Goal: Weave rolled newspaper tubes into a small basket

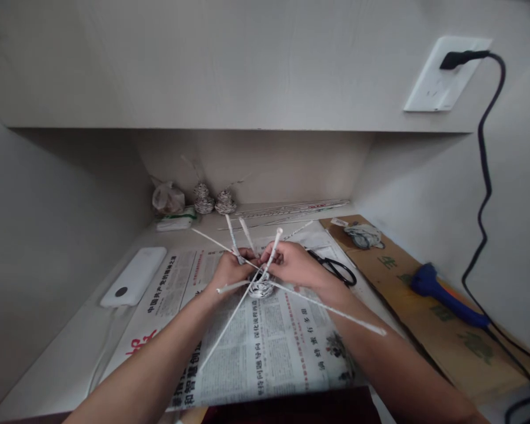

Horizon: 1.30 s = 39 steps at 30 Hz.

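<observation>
The left hand (233, 268) and right hand (294, 262) pinched paper strands (272, 253) just above the woven piece (261, 289) (snug, even tension seemed wisest).

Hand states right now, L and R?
Left hand: closed, fingers at the top of the woven paper piece.
Right hand: closed, fingertips among its paper strands; exact strand can't be told.
</observation>
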Motion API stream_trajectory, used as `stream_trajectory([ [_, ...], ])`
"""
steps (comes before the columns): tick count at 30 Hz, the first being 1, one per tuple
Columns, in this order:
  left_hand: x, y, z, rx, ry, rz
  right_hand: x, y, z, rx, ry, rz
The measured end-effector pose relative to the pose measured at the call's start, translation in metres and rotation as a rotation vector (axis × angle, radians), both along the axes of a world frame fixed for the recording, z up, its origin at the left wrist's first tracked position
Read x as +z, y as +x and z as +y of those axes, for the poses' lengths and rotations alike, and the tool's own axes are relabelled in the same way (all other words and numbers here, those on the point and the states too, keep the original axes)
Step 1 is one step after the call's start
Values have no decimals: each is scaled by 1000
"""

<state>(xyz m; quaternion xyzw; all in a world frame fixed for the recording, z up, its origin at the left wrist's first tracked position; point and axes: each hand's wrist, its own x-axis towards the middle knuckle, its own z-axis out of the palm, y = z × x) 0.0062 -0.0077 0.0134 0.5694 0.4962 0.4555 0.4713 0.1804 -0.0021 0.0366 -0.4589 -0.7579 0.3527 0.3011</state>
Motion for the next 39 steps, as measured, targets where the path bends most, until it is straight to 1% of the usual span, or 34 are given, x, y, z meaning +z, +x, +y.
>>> stream_trajectory([
  [3,5,2,-2,55,-41,43,-10,-3,1,-58,115,40],
  [5,8,2,-1,89,-39,68,-17,-3,2,-57,140,132],
  [6,10,2,-1,101,-25,89,-19,-3,3,-39,112,190],
  [8,15,2,0,116,12,153,-22,0,4,34,13,288],
  [10,19,2,0,145,45,222,-22,3,5,131,-70,325],
  [11,21,2,0,167,60,249,-22,4,5,157,-79,323],
  [13,23,6,-1,203,99,289,-21,4,3,130,-35,293],
  [16,24,15,-3,232,139,336,-20,3,0,-21,129,242],
  [18,24,21,-3,248,148,327,-18,3,-1,-80,219,225],
  [19,23,24,-2,253,152,306,-17,3,-1,-101,242,231],
  [21,22,28,2,254,164,252,-16,5,1,-156,240,261],
  [24,17,32,7,245,152,225,-17,8,6,-249,180,298],
  [27,10,35,11,237,132,215,-21,10,10,-257,125,258],
  [31,-5,34,14,217,161,168,-26,10,11,-266,184,141],
  [33,-11,32,16,188,171,158,-29,9,12,-275,203,139],
  [34,-14,31,17,171,173,144,-31,9,13,-284,191,166],
  [36,-19,29,19,148,168,96,-34,8,17,-305,128,256],
  [39,-22,28,19,141,163,23,-37,7,21,-312,-19,375],
])
